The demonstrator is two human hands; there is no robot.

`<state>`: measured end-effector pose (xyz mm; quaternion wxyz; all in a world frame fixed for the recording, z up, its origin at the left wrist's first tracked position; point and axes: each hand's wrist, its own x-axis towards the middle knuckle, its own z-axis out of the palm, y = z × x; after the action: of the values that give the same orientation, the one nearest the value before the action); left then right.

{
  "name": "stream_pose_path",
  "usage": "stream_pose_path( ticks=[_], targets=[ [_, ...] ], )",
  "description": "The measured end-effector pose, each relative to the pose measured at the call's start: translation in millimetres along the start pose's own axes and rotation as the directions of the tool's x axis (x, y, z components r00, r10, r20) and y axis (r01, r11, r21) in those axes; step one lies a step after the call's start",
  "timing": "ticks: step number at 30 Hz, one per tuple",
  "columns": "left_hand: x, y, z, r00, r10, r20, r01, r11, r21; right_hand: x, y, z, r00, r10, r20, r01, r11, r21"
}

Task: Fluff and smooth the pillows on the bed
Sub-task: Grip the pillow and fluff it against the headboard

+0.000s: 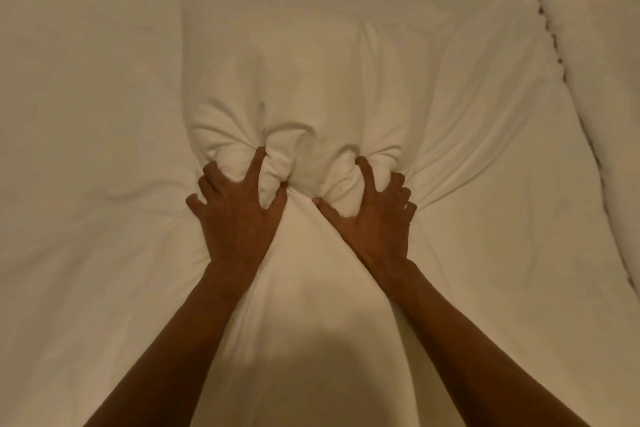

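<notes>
A white pillow [298, 80] lies in the middle of the bed, its long side running away from me. Its near end is bunched into deep folds. My left hand [239, 215] digs its fingers and thumb into the near left part of that end. My right hand [374, 215] squeezes the near right part the same way. Both hands are clenched in the pillow's fabric, a short gap apart. The pillow's far end is smooth and puffed.
A white bed sheet [86, 149] covers the mattress on all sides, wrinkled around the pillow. A thick white duvet or second pillow [602, 62] lies along the right edge, with a dark gap beside it.
</notes>
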<state>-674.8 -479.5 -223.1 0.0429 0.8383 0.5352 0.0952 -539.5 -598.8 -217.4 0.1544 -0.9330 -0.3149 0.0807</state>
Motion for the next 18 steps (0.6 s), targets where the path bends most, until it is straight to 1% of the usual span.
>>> stream_pose_path(
  ticks=[3,8,10,12,14,16,18],
  targets=[
    [2.4,4.4,1.0,0.999,0.036,-0.025,-0.036,0.999,0.013,4.3,-4.3,-2.1,0.997,-0.052,-0.062,0.047,0.995,-0.083],
    [-7.8,7.1,-7.6,0.992,0.089,-0.088,-0.088,0.996,0.016,-1.2,-3.0,-3.8,0.986,-0.118,-0.122,0.104,0.988,-0.113],
    [-13.3,11.8,-19.1,0.99,0.083,-0.111,-0.085,0.996,-0.011,-4.9,-7.2,-10.6,0.98,-0.148,-0.133,0.133,0.985,-0.112],
    [-23.3,19.9,-35.5,0.989,0.077,-0.13,-0.082,0.996,-0.034,-13.9,-10.8,-20.3,0.98,-0.152,-0.126,0.142,0.986,-0.085],
    [-40.7,27.9,-54.1,0.984,0.103,-0.145,-0.11,0.993,-0.038,-29.4,-9.1,-34.1,0.984,-0.138,-0.114,0.137,0.99,-0.02],
    [-62.9,30.2,-73.5,0.983,0.127,-0.129,-0.137,0.988,-0.069,-51.7,-3.2,-51.7,0.987,-0.135,-0.089,0.141,0.988,0.062],
    [-81.5,30.4,-96.5,0.986,0.126,-0.11,-0.14,0.982,-0.13,-71.4,2.3,-73.5,0.987,-0.158,-0.044,0.161,0.983,0.088]
  ],
)
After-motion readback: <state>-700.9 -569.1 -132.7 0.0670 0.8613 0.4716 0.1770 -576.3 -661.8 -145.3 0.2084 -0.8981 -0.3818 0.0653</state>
